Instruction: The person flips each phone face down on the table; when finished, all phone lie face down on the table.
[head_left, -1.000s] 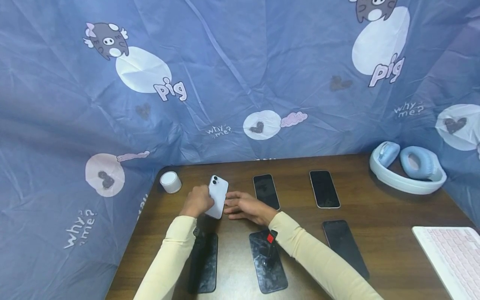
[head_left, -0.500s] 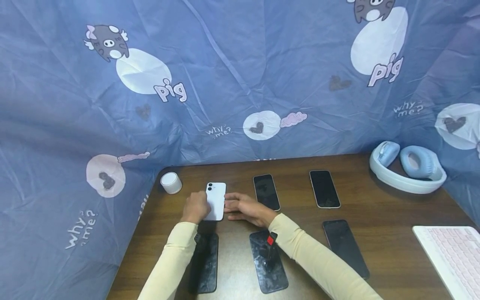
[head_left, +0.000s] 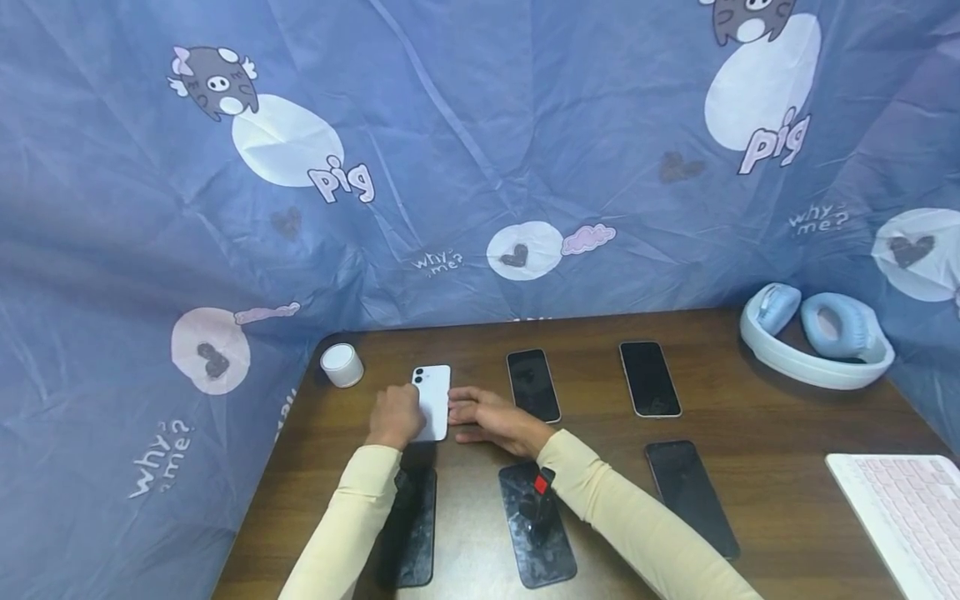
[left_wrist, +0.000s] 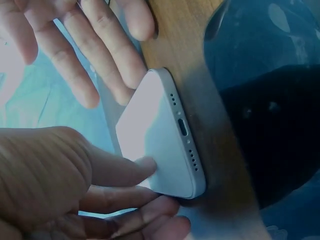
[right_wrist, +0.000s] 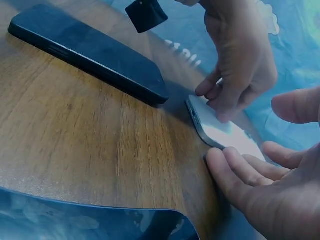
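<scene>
Straightened since earlier, white phone near canister seems set but unreleased, left hand pinching it, right hand spread.

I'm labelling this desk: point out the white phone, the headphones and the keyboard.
White phone (head_left: 437, 402), head view: its back.
Headphones (head_left: 829, 328), head view: right-hand blue cushion.
Keyboard (head_left: 919, 520), head view: its pink keys.

"pig" and "why me?" on blue cloth

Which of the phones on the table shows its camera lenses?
The white phone between the left hand and the right hand; its back faces up, while the other phones show dark faces.
</scene>
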